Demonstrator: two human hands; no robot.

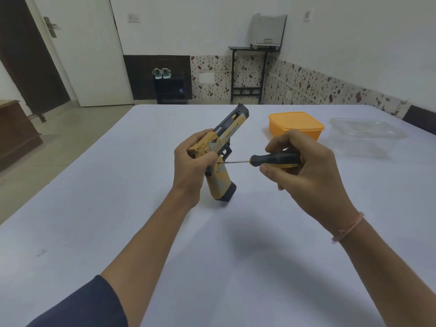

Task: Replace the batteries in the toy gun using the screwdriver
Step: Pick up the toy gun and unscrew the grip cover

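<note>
HEAD VIEW: A person works a screwdriver (259, 160) against a toy gun (225, 138) over a white table (212, 256). The gun is held mid-table w/ its butt down, on or just above the surface (can't tell which), and its barrel angled up and away from the camera.

The L hand (191, 166) is wrapped round the rear of the gun and upper grip, fingers curled tight on it. The R hand (306, 166) holds the screwdriver's black-and-yellow handle, fingers closed over the top and thumb beneath.

Key relation: the thin shaft runs nearly level from R to L, roughly square to the gun's near-upright grip. The tip meets the grip's side just below the trigger guard, right beside the L fingertips. The screw head itself is too small to make out. The R hand, i.e. the tool hand, sits off to the gun's right, so any push runs straight into the L palm.

The gun is yellow-tan w/ grey patches, a dark slide and a black base plate. No cover looks open and no batteries show. Judged an early stage, prob. seating the tip on the cover screw.

An orange container (295, 125) stands behind the R hand, w/ a clear tray (368, 131) further right.
</note>
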